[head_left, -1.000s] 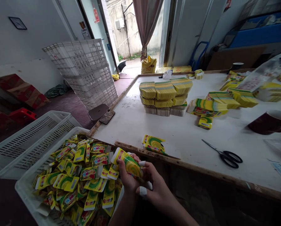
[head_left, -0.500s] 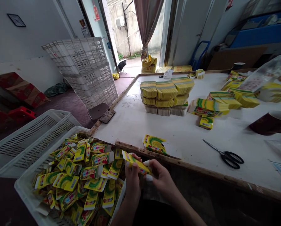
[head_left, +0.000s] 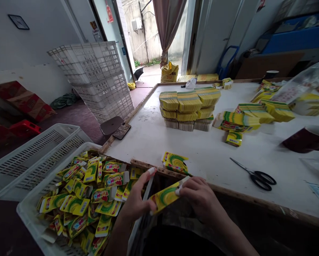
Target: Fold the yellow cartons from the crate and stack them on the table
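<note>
Held in mid-air: one carton (head_left: 166,199), out over the dark gap between the crate (head_left: 27,217) and the edge of the desk (head_left: 146,142). Gripped near its upper right end by the right hand (head_left: 200,195), with fingers closed down over it and no opening to be seen. Hidden underneath, so cannot tell where every finger presses. Just to the right of the left hand (head_left: 135,202), with long axis slanting from low at the left thumb to high at the right fingers. Spread wide on the left: index raised clear toward the desk edge, thumb at the carton's lower end and seemingly touching it, but without a full grasp. Nearer on the right, then, and already in hold there; on the left, facing only the open space between thumb and index.

Different from half a second ago: closed around the carton with both hands then, now parted on the left and holding mainly by the right. Tipped the other way too, from falling toward the right to rising toward it. Unchanged: the second carton (head_left: 175,161) lying at the desk edge just beyond the hands, the scissors (head_left: 259,177) off to the right, the loose cartons (head_left: 75,206) heaped in the crate.
</note>
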### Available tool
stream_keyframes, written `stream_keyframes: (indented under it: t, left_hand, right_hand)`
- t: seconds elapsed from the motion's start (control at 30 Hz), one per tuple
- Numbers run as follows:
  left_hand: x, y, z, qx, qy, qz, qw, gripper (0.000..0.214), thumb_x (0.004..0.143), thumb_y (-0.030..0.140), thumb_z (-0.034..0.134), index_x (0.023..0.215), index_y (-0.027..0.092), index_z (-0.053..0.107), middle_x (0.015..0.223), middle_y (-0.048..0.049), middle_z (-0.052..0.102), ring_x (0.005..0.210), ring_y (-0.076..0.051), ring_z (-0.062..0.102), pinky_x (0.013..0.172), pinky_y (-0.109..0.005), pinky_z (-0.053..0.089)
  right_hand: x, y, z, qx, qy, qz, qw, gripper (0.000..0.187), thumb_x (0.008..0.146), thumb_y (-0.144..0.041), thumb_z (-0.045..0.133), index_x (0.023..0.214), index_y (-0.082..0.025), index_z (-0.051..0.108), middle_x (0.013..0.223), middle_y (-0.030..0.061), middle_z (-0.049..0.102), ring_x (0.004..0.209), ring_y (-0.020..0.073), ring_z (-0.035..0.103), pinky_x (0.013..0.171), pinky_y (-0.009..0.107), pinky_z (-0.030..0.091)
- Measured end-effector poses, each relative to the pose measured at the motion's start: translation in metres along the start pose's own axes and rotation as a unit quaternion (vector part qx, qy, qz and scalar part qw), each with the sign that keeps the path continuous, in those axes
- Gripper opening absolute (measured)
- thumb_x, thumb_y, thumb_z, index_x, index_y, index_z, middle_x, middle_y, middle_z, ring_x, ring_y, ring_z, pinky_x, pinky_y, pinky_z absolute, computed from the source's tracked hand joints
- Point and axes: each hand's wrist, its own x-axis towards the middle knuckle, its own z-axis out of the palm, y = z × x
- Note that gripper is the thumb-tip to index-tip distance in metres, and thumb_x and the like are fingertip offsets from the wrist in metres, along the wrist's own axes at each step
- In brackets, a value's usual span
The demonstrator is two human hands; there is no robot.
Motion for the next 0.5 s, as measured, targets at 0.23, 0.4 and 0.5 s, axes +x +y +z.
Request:
stream_keyframes:
  t: [0.23,0.4,0.5]
  left_hand:
    - [0.001,0.005,0.04,0.168,-0.087,-0.054,0.981,0.058,0.072,0.029,0.069,0.124,0.022,0.043,0.11,-0.0044,0.065,0.098,-0.023,0.061,0.087,-0.034,0.049]
    - [-0.008,-0.006,0.057,0.233,-0.051,0.025,0.971,0.072,0.072,0.023,0.066,0.131,0.018,0.024,0.118,-0.012,0.057,0.105,-0.026,0.057,0.09,-0.038,0.046]
    - [-0.011,-0.014,0.062,0.271,-0.066,0.083,0.957,0.069,0.067,0.015,0.064,0.125,0.019,0.028,0.121,-0.0136,0.052,0.11,-0.028,0.054,0.092,-0.04,0.045]
  right_hand:
    - [-0.011,-0.004,0.019,0.11,0.107,0.114,0.982,0.052,0.081,-0.026,0.064,0.13,-0.027,0.046,0.133,0.0109,0.049,0.128,0.0303,0.041,0.11,0.054,0.026]
    - [-0.016,-0.007,0.039,0.457,0.048,0.33,0.825,0.062,0.083,-0.044,0.06,0.138,-0.023,0.04,0.132,0.0147,0.054,0.119,0.0339,0.053,0.1,0.052,0.041]
    - [-0.015,-0.014,0.046,0.55,0.006,0.369,0.75,0.054,0.081,-0.043,0.063,0.13,-0.022,0.052,0.125,0.0121,0.061,0.115,0.0328,0.057,0.101,0.05,0.041]
